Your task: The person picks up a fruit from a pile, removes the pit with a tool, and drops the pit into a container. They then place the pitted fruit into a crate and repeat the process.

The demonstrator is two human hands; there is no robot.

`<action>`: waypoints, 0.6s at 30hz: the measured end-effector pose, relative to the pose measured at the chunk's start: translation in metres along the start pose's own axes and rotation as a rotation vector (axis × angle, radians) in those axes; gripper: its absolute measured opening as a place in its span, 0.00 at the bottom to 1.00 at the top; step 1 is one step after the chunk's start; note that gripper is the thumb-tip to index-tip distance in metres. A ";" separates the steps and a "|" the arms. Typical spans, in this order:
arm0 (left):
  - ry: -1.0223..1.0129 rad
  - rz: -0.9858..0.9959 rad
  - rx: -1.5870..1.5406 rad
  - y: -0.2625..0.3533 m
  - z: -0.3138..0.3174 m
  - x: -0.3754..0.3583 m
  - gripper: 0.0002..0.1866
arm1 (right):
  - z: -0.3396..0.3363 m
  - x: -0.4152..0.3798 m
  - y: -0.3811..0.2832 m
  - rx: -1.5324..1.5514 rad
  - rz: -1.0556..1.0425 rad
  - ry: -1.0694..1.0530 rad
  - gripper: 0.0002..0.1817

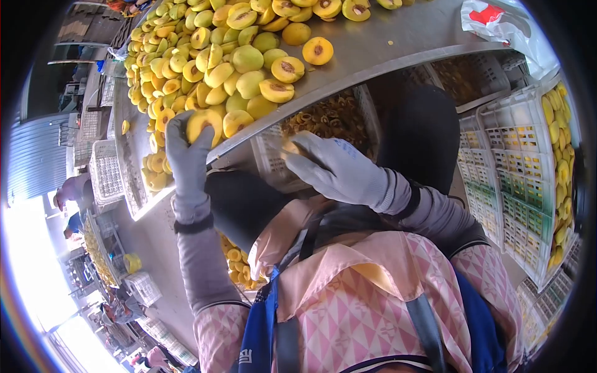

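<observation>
- The half in the left hand (188, 158), a cut fruit half (204, 127), could slip over the near edge of the metal tabletop (367, 53) if the thumb's pinch loosens.
- Halves in the heap (217, 76) lying along that edge could tumble into the crate of scraps (365, 109) below if a wrist nudges them.
- The held half looks yellow-orange, its cut face up, with a brown hollow in the middle; it sits beside the heap, towards the tabletop's near-left corner.
- The left hand grasps it between thumb and fingers.
- The right hand (339, 171) is partly curled, off the near edge; blur hides whether it grips anything.
</observation>
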State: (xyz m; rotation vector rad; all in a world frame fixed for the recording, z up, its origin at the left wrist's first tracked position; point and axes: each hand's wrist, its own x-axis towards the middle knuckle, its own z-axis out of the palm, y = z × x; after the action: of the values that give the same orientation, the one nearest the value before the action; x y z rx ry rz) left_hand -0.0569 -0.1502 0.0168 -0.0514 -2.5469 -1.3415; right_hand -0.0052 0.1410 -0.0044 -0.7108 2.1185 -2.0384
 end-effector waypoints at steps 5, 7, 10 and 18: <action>-0.058 -0.261 -0.519 0.067 0.057 -0.051 0.22 | 0.021 0.008 0.015 0.040 -0.123 0.088 0.13; -0.045 -0.265 -0.623 0.069 0.074 -0.058 0.22 | 0.020 0.004 0.015 -0.051 -0.121 0.138 0.14; 0.033 -0.251 -0.676 0.087 0.093 -0.062 0.25 | 0.018 -0.001 0.017 -0.138 -0.168 0.195 0.14; 0.083 -0.081 -0.250 0.088 0.103 -0.065 0.28 | 0.015 -0.004 0.017 -0.315 -0.217 0.222 0.09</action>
State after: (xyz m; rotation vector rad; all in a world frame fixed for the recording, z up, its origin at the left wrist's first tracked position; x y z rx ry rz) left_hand -0.0025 -0.0098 0.0162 0.0603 -2.3232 -1.6502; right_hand -0.0003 0.1288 -0.0227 -0.8202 2.6346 -1.9867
